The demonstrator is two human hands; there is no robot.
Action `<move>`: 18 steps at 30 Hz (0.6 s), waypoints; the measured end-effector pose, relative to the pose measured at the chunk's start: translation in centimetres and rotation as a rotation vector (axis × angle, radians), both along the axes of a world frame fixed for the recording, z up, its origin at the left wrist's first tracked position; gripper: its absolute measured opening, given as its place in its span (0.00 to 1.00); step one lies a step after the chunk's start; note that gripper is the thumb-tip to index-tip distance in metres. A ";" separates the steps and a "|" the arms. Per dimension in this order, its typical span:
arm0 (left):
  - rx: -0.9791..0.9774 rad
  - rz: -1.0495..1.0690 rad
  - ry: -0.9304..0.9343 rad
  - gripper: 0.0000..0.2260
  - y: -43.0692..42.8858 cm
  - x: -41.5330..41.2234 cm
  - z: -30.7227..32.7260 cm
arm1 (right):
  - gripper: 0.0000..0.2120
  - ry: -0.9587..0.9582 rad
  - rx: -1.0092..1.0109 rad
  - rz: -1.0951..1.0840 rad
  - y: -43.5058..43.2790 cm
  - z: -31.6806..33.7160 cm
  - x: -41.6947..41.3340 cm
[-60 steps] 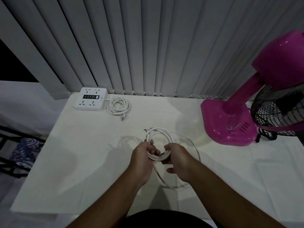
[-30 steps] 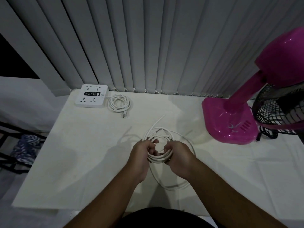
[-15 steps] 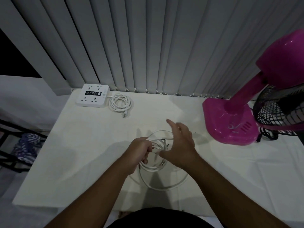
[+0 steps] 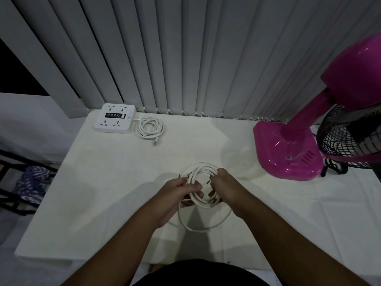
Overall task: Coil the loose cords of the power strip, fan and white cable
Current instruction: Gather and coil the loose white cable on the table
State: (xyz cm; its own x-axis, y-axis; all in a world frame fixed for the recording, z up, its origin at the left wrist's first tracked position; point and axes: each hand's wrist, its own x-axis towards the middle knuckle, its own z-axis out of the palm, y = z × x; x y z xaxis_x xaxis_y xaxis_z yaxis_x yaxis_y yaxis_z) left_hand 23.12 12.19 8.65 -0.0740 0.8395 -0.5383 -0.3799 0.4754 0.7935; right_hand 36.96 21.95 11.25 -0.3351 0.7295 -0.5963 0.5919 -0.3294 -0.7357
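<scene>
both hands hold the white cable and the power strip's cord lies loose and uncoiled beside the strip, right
Not quite: the power strip's cord is not loose. It lies coiled beside the power strip, as the head view shows. The rest holds: the left hand and right hand both hold the white cable.

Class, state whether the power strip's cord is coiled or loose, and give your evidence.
Coiled: the cord lies in tidy round loops beside the power strip, its plug poking out.

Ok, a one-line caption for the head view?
Left hand and right hand grip the white cable in loops; power strip cord lies coiled.
</scene>
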 end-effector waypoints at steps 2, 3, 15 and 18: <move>0.031 0.136 -0.135 0.06 -0.1 0.7 0.0 | 0.10 0.119 -0.182 -0.140 -0.7 -0.2 -0.3; 0.033 0.203 -0.207 0.03 0.0 1.1 0.0 | 0.11 0.147 -0.234 -0.180 -1.0 -0.5 -0.4; -0.102 0.161 0.105 0.04 1.8 0.8 1.1 | 0.12 0.066 0.092 0.167 -0.5 0.5 -0.4; -0.047 0.119 -0.032 0.08 2.1 0.8 1.4 | 0.07 0.004 0.100 0.158 -0.1 0.7 -0.5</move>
State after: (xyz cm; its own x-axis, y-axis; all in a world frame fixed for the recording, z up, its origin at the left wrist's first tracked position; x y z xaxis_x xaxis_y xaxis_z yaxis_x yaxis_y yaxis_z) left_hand 23.90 14.28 10.09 -0.1542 0.7997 -0.5802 -0.4606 0.4614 0.7583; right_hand 36.45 21.87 11.97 -0.4524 0.7232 -0.5218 0.6276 -0.1575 -0.7624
